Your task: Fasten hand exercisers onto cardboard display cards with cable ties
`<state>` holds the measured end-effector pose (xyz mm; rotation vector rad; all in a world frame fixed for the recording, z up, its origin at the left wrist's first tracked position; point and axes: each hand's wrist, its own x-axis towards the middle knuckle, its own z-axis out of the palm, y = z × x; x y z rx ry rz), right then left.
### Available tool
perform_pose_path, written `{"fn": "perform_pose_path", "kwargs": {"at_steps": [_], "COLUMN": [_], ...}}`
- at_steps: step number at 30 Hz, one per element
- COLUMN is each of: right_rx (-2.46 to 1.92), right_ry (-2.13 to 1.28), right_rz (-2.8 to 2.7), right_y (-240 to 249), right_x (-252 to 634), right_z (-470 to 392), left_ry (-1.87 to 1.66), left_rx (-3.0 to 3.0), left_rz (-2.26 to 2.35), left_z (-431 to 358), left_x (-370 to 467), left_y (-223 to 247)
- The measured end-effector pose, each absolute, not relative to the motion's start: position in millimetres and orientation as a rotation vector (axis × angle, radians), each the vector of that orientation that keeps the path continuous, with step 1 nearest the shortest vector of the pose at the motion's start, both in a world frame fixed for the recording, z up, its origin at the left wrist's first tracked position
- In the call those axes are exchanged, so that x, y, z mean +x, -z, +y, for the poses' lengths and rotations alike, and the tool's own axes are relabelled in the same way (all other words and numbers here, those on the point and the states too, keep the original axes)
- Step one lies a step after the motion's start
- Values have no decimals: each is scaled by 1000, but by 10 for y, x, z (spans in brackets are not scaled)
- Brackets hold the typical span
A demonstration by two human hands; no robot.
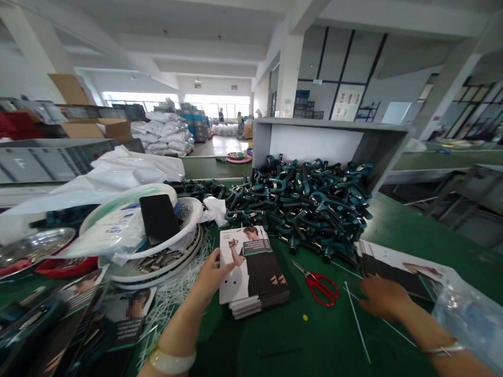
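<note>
My left hand [211, 276] is at the left edge of a stack of printed cards [269, 271], thumb over the top card and fingers against the side. The cards are black and white with a photo of a person. Over the green table at the right is my right hand [383, 298], smeared by motion, so its fingers are unclear. It is just in front of a second stack of printed cards [397, 265]. A white cable tie [357, 322] lies beside it. Red-handled scissors [321, 287] rest between the two hands.
Dark green hand tools [300, 204] spill from a tipped grey crate [391, 155]. Left are a black phone [158, 219] on white basins, scattered cable ties [169, 295] and carded tools [93, 337]. A clear plastic bag [476, 314] lies far right.
</note>
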<state>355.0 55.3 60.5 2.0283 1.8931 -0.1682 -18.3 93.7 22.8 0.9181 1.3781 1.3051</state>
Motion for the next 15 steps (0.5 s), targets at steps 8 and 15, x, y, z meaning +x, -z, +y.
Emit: {"fn": "perform_pose_path", "kwargs": {"at_steps": [8,15], "right_rx": [2093,2082], "right_ry": [198,359], "right_rz": [1973,2013], "right_y": [-394,-390], "right_x": [3479,3483], "right_z": [628,914], "left_ry": [-1273,-1277], "left_rx": [827,707], "left_rz": [1272,1202], "left_z": [763,720], "left_x": [-154,-165], "left_y": [-107,-31]}}
